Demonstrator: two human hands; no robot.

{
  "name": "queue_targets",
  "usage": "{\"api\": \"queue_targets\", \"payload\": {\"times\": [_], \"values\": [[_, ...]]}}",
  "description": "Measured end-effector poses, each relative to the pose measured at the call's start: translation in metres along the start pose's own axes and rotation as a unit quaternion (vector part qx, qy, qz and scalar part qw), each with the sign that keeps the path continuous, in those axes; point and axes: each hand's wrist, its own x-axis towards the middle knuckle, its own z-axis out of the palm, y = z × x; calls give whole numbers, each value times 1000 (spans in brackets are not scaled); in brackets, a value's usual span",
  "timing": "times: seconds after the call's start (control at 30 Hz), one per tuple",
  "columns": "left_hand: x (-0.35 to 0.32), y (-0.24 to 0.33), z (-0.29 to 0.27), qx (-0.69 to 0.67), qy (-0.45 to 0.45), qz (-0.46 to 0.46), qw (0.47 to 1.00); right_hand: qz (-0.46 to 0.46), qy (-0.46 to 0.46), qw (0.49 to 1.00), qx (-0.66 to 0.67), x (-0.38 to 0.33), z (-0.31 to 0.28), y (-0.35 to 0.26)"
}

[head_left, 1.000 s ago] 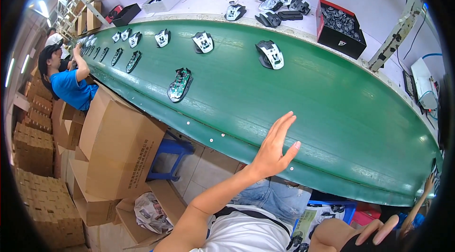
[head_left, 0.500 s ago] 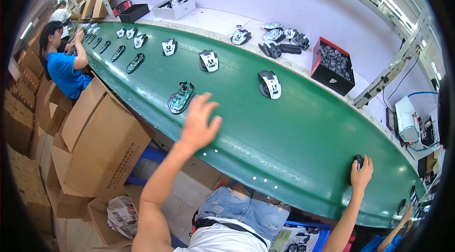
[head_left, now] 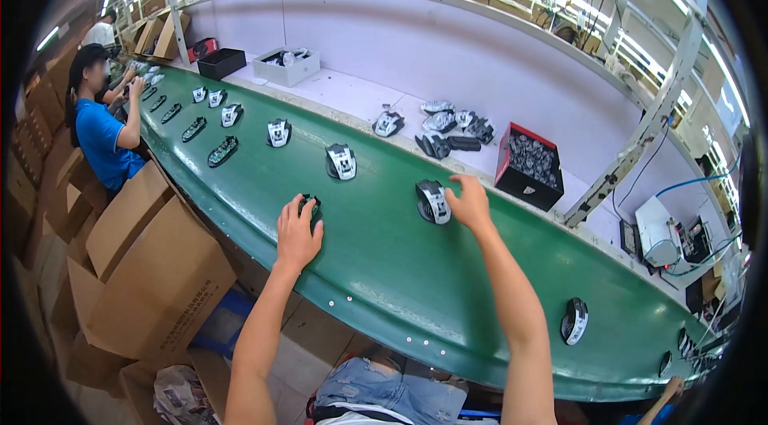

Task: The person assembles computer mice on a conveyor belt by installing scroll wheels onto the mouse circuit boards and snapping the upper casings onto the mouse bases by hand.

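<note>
My left hand (head_left: 298, 239) is over a computer mouse base with a green circuit board (head_left: 317, 212), fingers wrapped on it. The hand covers most of that base as it rests on the green belt. Farther right, my right hand (head_left: 470, 201) has its thumb and forefinger apart at the right edge of a black-and-white mouse top shell (head_left: 433, 203). Whether the fingertips touch the shell I cannot tell. Toward the right end of the belt lies a mouse (head_left: 574, 321) with a black and white body, out of either hand.
The green conveyor belt (head_left: 376, 265) carries several more shells (head_left: 341, 161) and board bases (head_left: 223, 151). Behind it, a shelf holds a red-and-black box of small parts (head_left: 529, 165) and loose shells (head_left: 438, 121). Cardboard boxes (head_left: 160, 265) stand left; a co-worker (head_left: 104, 129) sits beyond.
My right hand has let go of the mouse at the right and moved left to the shell. My left hand has closed over the board base. The view has tilted up.
</note>
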Motion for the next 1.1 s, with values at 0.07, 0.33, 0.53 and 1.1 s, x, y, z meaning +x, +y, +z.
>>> {"api": "queue_targets", "payload": {"times": [0.07,0.33,0.53,1.1], "values": [[-2,0,-2,18,15,4,1000,-8,6,998,-54,37,22,-9],[3,12,-15,11,78,79,994,130,-57,982,-127,142,68,7],[0,11,-16,-13,108,91,990,134,-96,969,-185,151,96,19],[-29,184,-36,-801,-435,-120,394,-430,21,896,-105,-121,-138,-113]]}}
